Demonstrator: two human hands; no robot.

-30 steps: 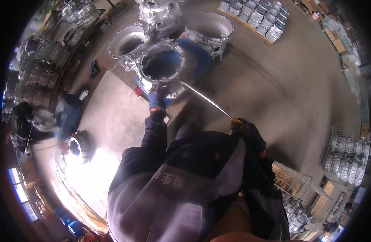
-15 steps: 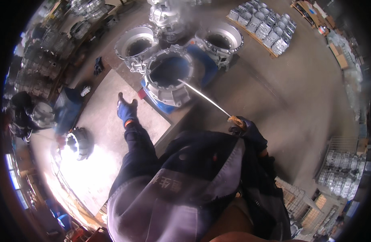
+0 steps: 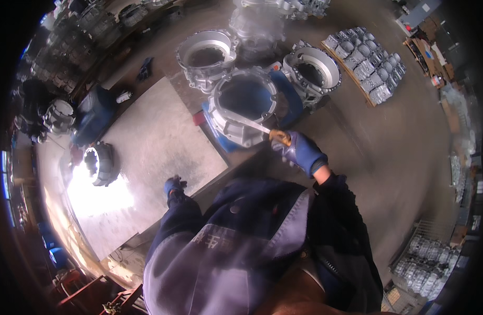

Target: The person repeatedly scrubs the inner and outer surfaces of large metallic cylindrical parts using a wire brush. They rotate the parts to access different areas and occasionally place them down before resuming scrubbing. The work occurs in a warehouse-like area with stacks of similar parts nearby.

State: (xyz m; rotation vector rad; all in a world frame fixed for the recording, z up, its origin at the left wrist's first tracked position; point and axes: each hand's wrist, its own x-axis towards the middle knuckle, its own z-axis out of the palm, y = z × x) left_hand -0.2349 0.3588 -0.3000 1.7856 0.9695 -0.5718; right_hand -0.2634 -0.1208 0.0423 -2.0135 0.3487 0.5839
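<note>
My right hand (image 3: 301, 152), in a blue glove, is closed round the wooden handle of a long metal file (image 3: 249, 122). The file's blade reaches left over the near rim of a large ring-shaped cast metal housing (image 3: 224, 109); I cannot tell whether it touches. Under this housing is a blue support (image 3: 228, 145). My left hand (image 3: 174, 186), also gloved, is low over the near edge of the pale worktable (image 3: 162, 131). Its fingers look apart, with nothing in them.
Two more ring housings (image 3: 191, 48) (image 3: 325, 65) stand behind, left and right. A dark ring casting (image 3: 106, 164) sits in glaring light on the table's left. Castings fill a pallet (image 3: 351, 73) at far right. A red block (image 3: 199, 117) lies beside the blue support.
My right hand has moved forward and left, bringing the file over the housing's near rim. My left hand has drawn back toward my body. The view has shifted.
</note>
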